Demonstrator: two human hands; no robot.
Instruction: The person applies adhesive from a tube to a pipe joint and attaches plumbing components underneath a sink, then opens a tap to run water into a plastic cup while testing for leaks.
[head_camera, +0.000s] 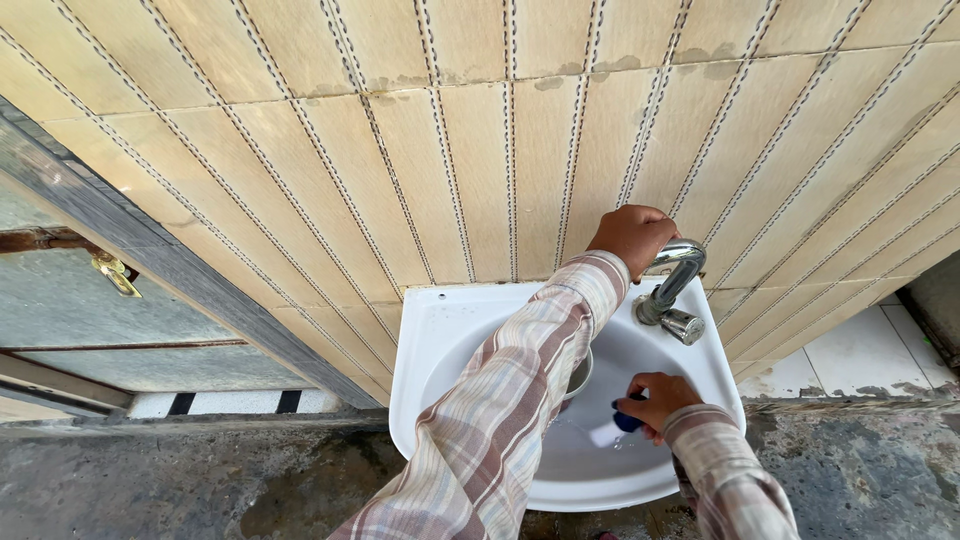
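Against a wall of beige ribbed ceramic tiles (400, 150), a white rounded porcelain washbasin (440, 340) juts out above a rough grey concrete ledge (200, 470). Within its bowl a thin film of water gathers near the drain, and the rim of a dull metal bowl (580, 376) shows just beyond a sleeve; what that bowl contains cannot be told.

A person in a plaid long-sleeved shirt (500, 420) leans over the basin. Their left hand (632, 238) reaches up across the bowl, arm nearly straight, fingers closed over the top of the curved chrome tap (672, 285) fixed at the basin's back right corner. Their right hand (660, 403) sits low inside the bowl, wrist bent, fingers curled round a small blue-and-white object (620, 427), which lies in the basin's lower right part, directly below the tap's spout; its kind is too small to tell.

To the left, a grey-framed panel (100, 330) with a brass-coloured latch (117, 273) meets the tiled wall. Pale floor tiles (870, 360) show at far right.
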